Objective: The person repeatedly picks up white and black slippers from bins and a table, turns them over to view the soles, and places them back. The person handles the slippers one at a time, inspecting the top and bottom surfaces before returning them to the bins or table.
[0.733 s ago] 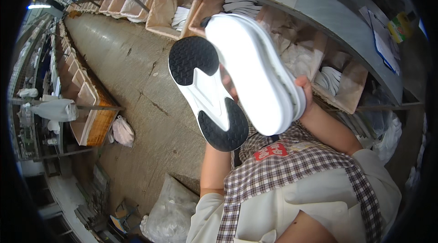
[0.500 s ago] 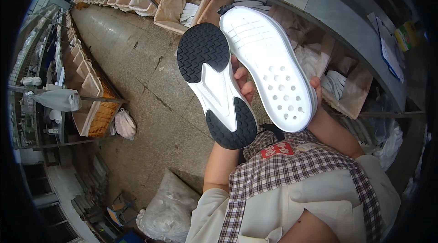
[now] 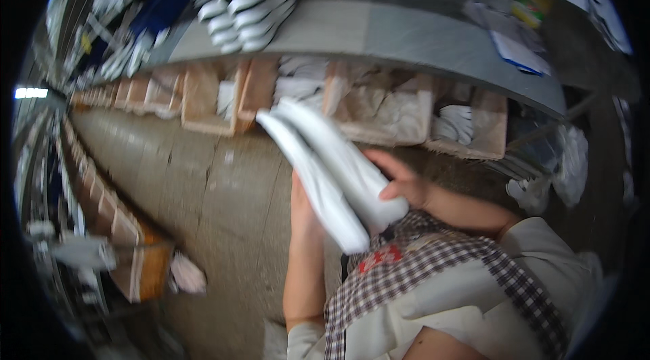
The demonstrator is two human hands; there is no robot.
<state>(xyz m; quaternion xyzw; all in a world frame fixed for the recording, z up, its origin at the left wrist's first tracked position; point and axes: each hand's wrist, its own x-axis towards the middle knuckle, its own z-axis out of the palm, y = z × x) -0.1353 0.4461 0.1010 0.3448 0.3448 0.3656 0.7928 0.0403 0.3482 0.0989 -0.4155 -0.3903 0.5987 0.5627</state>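
Observation:
Two white shoe soles are held side by side in front of my apron, seen nearly edge-on and smeared by motion. My left hand point(image 3: 302, 201) supports the left shoe sole point(image 3: 313, 181) from its outer side, its fingers mostly hidden behind it. Around the heel part of the right shoe sole point(image 3: 349, 164) my right hand point(image 3: 403, 181) is closed, thumb lying over the edge. The soles slant with their far ends up and to the left, close together. Their undersides are turned out of sight.
A grey bench point(image 3: 332, 28) runs across the far side, bearing stacked white soles point(image 3: 250, 11) and a clipboard point(image 3: 518, 55). Lined baskets point(image 3: 379, 106) holding pale pieces stand beneath it. Another row of baskets point(image 3: 112, 225) lines the left, near a pale bag point(image 3: 187, 273) on the floor.
Both soles have been turned from facing up to edge-on and brought closer together, lower and nearer my body. My view has swung, showing more of the bench top.

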